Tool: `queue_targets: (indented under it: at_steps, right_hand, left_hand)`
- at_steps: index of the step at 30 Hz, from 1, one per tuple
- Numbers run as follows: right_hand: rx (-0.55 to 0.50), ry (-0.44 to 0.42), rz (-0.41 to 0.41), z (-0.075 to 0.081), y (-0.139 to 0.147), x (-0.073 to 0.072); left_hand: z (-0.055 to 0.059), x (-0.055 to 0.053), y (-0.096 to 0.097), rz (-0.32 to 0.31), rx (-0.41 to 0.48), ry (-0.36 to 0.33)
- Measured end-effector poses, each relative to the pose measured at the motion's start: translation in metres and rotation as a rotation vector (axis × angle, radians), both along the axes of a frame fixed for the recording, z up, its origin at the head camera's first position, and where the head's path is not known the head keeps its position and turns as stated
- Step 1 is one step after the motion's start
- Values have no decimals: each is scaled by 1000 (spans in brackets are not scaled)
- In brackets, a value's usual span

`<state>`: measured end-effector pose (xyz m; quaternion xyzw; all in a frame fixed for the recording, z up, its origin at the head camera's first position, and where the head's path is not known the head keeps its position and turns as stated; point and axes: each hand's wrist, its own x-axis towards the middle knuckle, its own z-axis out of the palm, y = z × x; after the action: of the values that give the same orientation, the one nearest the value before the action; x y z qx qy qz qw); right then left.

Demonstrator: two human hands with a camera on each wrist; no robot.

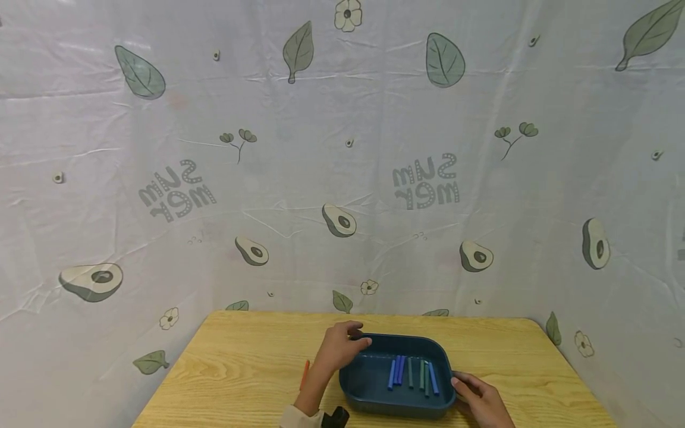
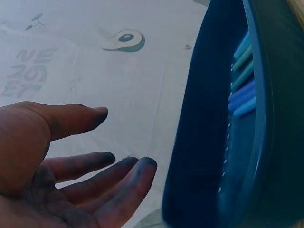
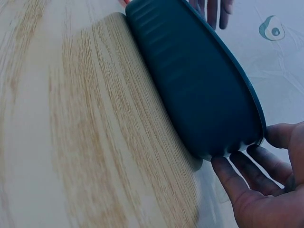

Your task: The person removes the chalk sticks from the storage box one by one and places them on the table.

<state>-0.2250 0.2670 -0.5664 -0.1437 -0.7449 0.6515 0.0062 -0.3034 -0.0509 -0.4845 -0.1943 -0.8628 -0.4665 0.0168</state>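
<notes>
A dark blue rectangular tray (image 1: 398,410) sits at the table's middle, with several blue, violet and green sticks (image 1: 411,373) lying inside it. They look like crayons or chalk; I cannot tell which. At its right end my right hand (image 1: 481,399) grips the wall, thumb at the rim and fingers under the edge, as the right wrist view shows on the tray (image 3: 194,90). Over the far left corner hovers my left hand (image 1: 338,348), its fingers loosely bent. In the left wrist view that hand (image 2: 90,175) is apart from the tray and holds nothing. Its fingertips carry dark smudges.
An orange stick (image 1: 305,374) lies on the wooden table (image 1: 241,374), left of the tray and partly behind my left forearm. A pale printed sheet (image 1: 299,178) hangs around the table's back and sides.
</notes>
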Motion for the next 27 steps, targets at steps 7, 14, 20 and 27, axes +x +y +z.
queue_targets:
  at_steps: [7,14,20,27]
  right_hand:
    - [3,-1,-3,-1,0,-1]
    - [-4,2,-4,-1,1,-2]
    - [-14,5,-7,-3,1,-3]
    - [13,1,-2,-2,0,0]
  left_hand:
    - [-12,-7,21,-68,98,-115]
    - [-29,-11,40,-75,197,-253]
    - [-43,-12,53,-14,141,-294]
    - [-56,-11,65,69,125,-330]
